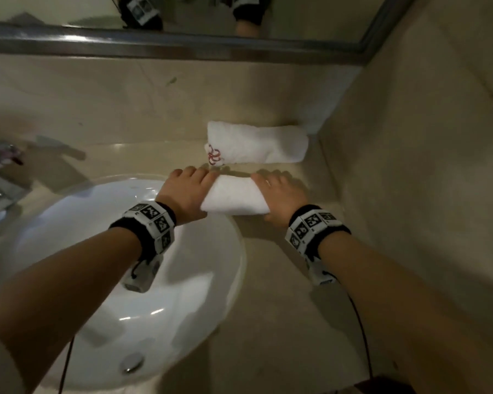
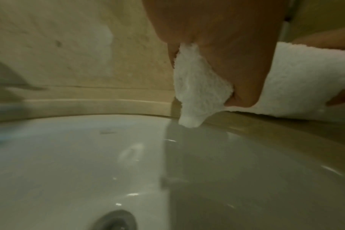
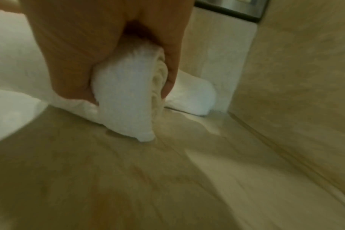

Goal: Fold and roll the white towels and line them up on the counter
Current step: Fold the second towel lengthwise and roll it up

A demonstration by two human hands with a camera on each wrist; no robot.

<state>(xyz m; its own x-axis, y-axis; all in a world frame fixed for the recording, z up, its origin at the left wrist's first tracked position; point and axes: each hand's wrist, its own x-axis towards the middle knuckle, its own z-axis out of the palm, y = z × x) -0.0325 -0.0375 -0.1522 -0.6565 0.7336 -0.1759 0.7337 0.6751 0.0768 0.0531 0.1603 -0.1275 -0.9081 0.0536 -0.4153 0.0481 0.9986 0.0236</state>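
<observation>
- Towels are numbering two on the desk (image 1: 268, 280), both white and rolled: the near towel (image 1: 234, 199) is lying between the hands, and the far towel (image 1: 258, 145), showing a red embroidered mark at its left end, is lying just behind it, parallel, close to the desk's back right corner.
- Left hand (image 1: 187, 191) is clamping the near towel's left end, fingers over the top and thumb underneath; that end is hanging just over the sink's rim in the left wrist view.
- Right hand (image 1: 281, 196) is gripping the right end, fingers and thumb curled around the spiral of the roll, which is touching the desk in the right wrist view.
- Sink (image 1: 182, 322), one white oval bowl with a metal drain (image 1: 131, 362), is taking up the desk's left part and is holding nothing visible.
- Bare desk is stretching from the near towel toward the front edge; the right wall is closing in near the towels' right ends.
- Blurred items are sitting at the far left edge, too unclear to name.
</observation>
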